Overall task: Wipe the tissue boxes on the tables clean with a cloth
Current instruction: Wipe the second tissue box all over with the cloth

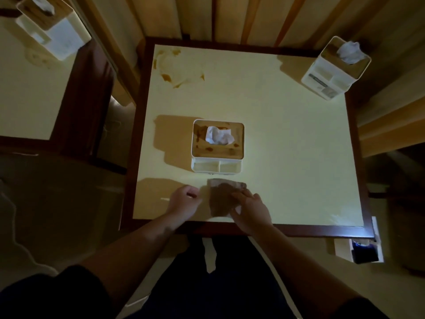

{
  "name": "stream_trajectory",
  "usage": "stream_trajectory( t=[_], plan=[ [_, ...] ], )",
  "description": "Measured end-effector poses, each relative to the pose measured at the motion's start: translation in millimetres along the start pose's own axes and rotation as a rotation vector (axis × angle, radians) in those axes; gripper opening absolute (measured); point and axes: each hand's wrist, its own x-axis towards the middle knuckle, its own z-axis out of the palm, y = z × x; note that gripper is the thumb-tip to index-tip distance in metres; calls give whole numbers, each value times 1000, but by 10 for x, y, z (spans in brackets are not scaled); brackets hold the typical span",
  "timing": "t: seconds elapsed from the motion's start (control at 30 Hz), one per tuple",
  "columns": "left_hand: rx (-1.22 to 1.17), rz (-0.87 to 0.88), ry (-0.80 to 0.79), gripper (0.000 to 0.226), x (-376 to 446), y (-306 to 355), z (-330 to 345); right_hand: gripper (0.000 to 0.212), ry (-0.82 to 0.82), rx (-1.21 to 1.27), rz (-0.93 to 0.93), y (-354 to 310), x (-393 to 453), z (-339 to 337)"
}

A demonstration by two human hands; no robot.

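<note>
Brown cloth (222, 199): lying flat near the front edge of the table (287, 157), just in front of the central tissue box (218, 146), apart from it.
Right hand (251, 209): resting on the right part of the cloth, fingers spread over it and thumb at its near edge; it seems to be pressing or gathering the cloth, though whether it is truly gripping is hard to tell.
Left hand (184, 201): hovering just left of the cloth, fingers loosely curled, holding nothing, not touching the cloth.
Central tissue box: standing upright behind the cloth, white body with a wooden lid, a white tissue poking up through the slot. Brown smears are showing on the lid, around the slot and toward its front edge.
Corner tissue box (335, 70): sitting well behind and to the right of the central tissue box, at the far right corner of the table; whether it is dirty cannot be told.
Neighbouring tissue box (49, 28): sitting far behind and to the left of the central tissue box, on another table (27, 100).
Spill (178, 67): brownish stain drying on the table, behind and to the left of the central tissue box.
Progress: judging by the smears, the central tissue box is not yet wiped; the task looks to be starting, with the cloth being readied and all three boxes likely left.
</note>
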Motion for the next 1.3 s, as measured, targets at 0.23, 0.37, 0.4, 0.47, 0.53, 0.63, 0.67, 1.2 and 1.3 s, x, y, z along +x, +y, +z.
stream_trajectory(
  t=[0.23, 0.37, 0.4, 0.47, 0.53, 0.63, 0.67, 1.2, 1.3],
  plan=[
    [-37, -55, 102, 38, 52, 436, 534, 33, -15, -46, -6, -10, 135, -123],
    [-53, -120, 187, 25, 164, 488, 676, 31, -53, -56, -70, 97, 214, -185],
    [-24, -85, 213, 19, 161, 500, 695, 33, -73, -55, -94, 120, 232, -208],
    [25, 17, 248, 9, 116, 492, 730, 33, -95, -23, -118, 181, 252, -275],
    [69, 108, 243, 24, 5, 476, 759, 29, -105, 67, -115, 285, 248, -360],
    [127, 229, 174, 26, -221, 576, 721, 28, -126, 218, -133, 512, 188, -564],
    [148, 276, 136, 20, -298, 639, 672, 27, -126, 240, -152, 591, 167, -644],
    [-54, 568, -38, 3, -536, 1375, 317, 46, 244, 50, -471, 807, 157, -1359],
    [-54, 549, 19, 7, -423, 1356, 260, 49, 115, 135, -351, 737, 199, -1456]
  ],
)
